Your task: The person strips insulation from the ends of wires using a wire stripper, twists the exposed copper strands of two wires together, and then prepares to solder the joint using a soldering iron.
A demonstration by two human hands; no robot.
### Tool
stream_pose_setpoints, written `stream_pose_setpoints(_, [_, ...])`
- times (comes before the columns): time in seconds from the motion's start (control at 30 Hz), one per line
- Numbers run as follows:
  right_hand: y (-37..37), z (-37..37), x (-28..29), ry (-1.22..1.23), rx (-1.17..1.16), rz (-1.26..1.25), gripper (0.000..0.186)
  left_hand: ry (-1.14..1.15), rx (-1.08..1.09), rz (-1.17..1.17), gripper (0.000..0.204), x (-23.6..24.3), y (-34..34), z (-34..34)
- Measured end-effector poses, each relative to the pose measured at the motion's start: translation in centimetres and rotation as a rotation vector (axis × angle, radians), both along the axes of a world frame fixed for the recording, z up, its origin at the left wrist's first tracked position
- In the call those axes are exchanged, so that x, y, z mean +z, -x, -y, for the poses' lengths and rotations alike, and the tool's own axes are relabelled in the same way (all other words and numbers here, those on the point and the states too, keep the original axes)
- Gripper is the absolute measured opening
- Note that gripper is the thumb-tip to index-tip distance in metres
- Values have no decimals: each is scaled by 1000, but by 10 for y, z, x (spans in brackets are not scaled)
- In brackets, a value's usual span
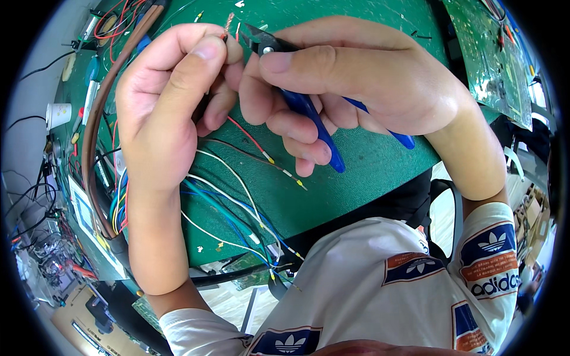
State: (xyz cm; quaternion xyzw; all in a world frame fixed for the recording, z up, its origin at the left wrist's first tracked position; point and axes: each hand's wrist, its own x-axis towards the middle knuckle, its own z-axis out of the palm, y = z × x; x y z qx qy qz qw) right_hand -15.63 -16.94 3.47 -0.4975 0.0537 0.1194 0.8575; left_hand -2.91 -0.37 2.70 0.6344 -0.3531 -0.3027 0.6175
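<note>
Between the thumb and forefinger of my left hand is pinched a wire with bare, twisted copper strands pointing up. A bit of red and black insulation shows at the fingertips. My right hand is wrapped round a pair of blue-handled wire cutters; their dark jaws are just right of the bare strands, apart from them. Below my hands, a red wire and a brown wire with yellow-tipped ends spread out. White, blue and green wires run under my left wrist.
A green work mat covers the table. A thick brown cable curves along the left, near a white paper cup and tangled wires. Green circuit boards lie at the far right. Small scraps lie on the mat.
</note>
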Motion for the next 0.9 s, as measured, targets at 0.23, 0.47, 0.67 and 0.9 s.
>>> stream_pose_setpoints(0.23, [-3, 6, 8, -51, 59, -86, 36, 31, -26, -69, 24, -4, -3, -1])
stream_pose_setpoints(0.47, [3, -3, 5, 236, 8, 8, 36, 27, -49, -56, 19, -5, -2, -2])
stream_pose_setpoints(0.67, [6, -11, 13, 198, -30, -37, 36, 16, -62, -87, 17, -4, -3, -4])
stream_pose_setpoints(0.9, [-3, 16, -3, -3, 208, -20, 28, 31, -102, -109, 17, -5, -7, -4])
